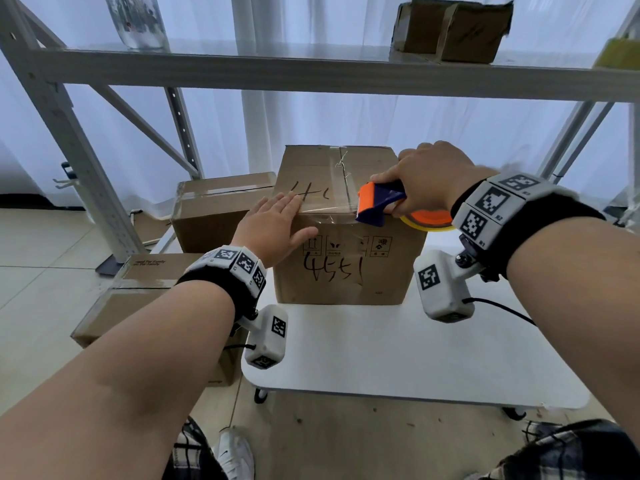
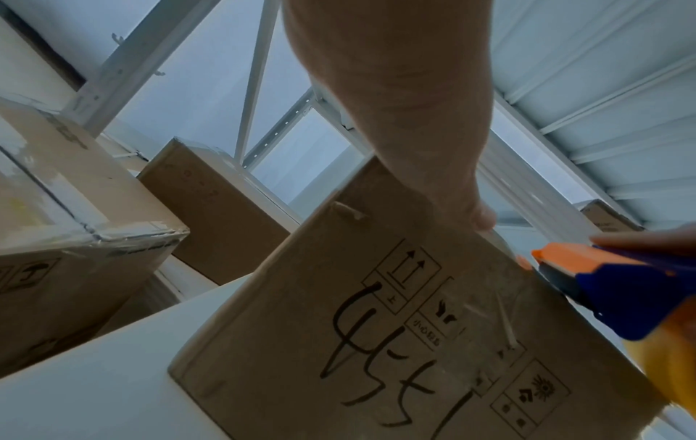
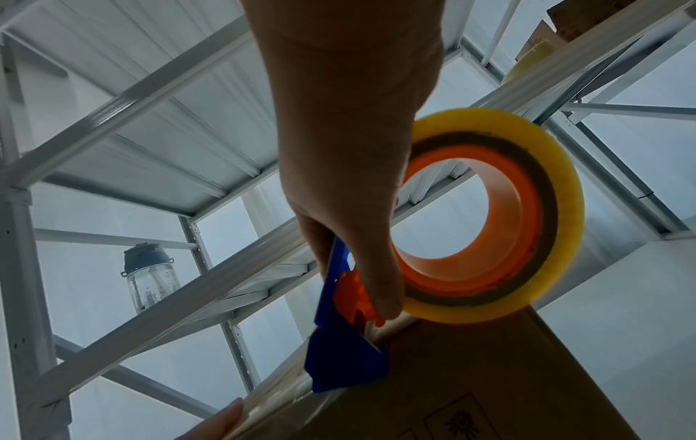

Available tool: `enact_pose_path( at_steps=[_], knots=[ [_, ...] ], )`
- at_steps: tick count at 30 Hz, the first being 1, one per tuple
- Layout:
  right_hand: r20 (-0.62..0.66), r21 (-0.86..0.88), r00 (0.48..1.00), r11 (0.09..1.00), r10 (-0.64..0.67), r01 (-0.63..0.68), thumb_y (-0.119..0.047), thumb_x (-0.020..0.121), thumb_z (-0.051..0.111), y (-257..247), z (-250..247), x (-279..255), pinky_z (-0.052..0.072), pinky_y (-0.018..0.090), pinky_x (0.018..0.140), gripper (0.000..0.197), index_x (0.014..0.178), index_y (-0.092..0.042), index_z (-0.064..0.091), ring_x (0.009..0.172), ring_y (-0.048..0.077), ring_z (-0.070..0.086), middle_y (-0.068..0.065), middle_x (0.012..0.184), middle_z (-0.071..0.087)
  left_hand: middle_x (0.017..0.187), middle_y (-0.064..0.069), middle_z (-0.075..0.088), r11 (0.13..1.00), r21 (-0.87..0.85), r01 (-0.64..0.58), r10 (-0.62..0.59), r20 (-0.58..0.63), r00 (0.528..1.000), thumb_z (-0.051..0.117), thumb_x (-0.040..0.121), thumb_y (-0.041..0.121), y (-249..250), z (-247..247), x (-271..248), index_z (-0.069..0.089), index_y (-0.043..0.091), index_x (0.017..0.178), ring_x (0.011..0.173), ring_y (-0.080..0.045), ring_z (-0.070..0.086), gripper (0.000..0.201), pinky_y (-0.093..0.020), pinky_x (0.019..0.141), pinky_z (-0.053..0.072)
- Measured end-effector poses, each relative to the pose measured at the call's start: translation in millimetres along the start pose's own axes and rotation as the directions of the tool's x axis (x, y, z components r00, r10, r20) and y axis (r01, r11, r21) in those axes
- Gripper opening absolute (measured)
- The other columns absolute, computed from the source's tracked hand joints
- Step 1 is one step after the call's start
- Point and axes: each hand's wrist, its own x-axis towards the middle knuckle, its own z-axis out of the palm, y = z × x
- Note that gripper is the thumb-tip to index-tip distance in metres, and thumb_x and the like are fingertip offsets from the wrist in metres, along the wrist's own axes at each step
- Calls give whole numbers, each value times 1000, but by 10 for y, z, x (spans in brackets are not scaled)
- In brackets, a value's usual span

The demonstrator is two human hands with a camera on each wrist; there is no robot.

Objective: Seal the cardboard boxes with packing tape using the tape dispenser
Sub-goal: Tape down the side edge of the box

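With the brown cardboard box (image 1: 346,237) steadied by the flat left hand (image 1: 277,223) and the blue-and-orange tape dispenser (image 1: 375,204) gripped by the right hand (image 1: 429,181), the tape could be wrinkled if the dispenser is tilted

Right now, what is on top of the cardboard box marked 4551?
On the brown cardboard box: the flat left hand, clear tape along the seam, and the blue-orange tape dispenser at its front edge. Its contents are hidden.

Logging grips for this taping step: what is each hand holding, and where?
Right hand grips the tape dispenser by its blue handle. Left hand holds nothing, resting flat on the box.
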Motion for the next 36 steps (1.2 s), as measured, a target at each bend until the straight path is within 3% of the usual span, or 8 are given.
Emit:
enact_pose_path(
  at_steps=[4, 10, 15, 21, 25, 29, 32, 36],
  knots=[
    [-8, 5, 1000, 1000, -13, 13, -56, 84, 58, 25, 13, 20, 30, 32, 80, 62, 142, -45, 37, 108, 22, 49, -2, 115, 53, 159, -13, 10, 992, 116, 45, -51, 48, 998, 21, 71, 86, 189, -27, 0, 6, 6, 152, 147, -24, 8, 114, -38, 120, 1],
    [-11, 41, 1000, 999, -10, 11, -54, 83, 62, 29, -6, 39, 34, 33, 82, 63, 141, -43, 40, 110, 21, 51, -3, 121, 56, 159, -13, 8, 988, 90, -127, 118, 101, 988, 31, 75, 81, 621, -79, 169, 4, 5, 151, 147, -23, 7, 111, -37, 120, 4],
    [-11, 29, 1000, 1000, -9, 10, -55, 84, 61, 17, -16, 21, 35, 34, 84, 63, 142, -43, 39, 112, 21, 50, -4, 123, 55, 159, -8, 12, 987, -5, -163, 163, 73, 984, 44, 78, 75, 708, -57, 245, 10, 10, 152, 147, -17, 11, 104, -31, 118, 3],
    [3, 38, 1000, 999, -10, 10, -54, 83, 62, -13, -39, 38, 33, 33, 82, 63, 142, -43, 39, 111, 21, 50, -5, 121, 54, 159, -4, 15, 999, 25, -38, 37, 18, 999, 46, 79, 71, 247, -110, 30, 13, 14, 152, 146, -17, 15, 98, -32, 116, 10],
    [16, 61, 1000, 998, 11, -12, -52, 82, 64, -1, -32, 19, 34, 32, 81, 64, 141, -42, 40, 111, 20, 51, -5, 124, 55, 159, -10, 13, 998, 59, 5, -9, 68, 998, 47, 77, 74, 347, -135, 94, 10, 7, 152, 146, -21, 13, 107, -34, 119, 9],
    [15, 56, 1000, 998, 13, -14, -53, 83, 63, -21, -26, 2, 37, 34, 85, 64, 141, -42, 40, 112, 21, 51, -4, 124, 55, 160, -3, 11, 995, -11, -99, 99, 57, 993, 59, 88, 48, 598, -90, 252, 9, 16, 153, 147, -17, 9, 88, -33, 120, 5],
    [16, 54, 1000, 998, 12, -13, -54, 83, 62, -28, -39, -19, 37, 36, 88, 63, 141, -42, 40, 114, 21, 50, -3, 125, 54, 158, 2, 18, 992, -34, -121, 120, -46, 992, 51, 97, 32, 637, -31, 287, 15, 22, 152, 146, -15, 14, 66, -31, 118, 8],
    [-8, 53, 1000, 998, 19, -19, -54, 83, 60, -127, -75, 25, 39, 37, 87, 52, 132, -39, 51, 109, 21, 53, -3, 118, 58, 156, 5, 23, 992, -29, -126, 122, -114, 986, 48, 97, 34, 403, 17, 244, 20, 26, 151, 145, -14, 19, 61, -30, 117, 11]
  ],
)
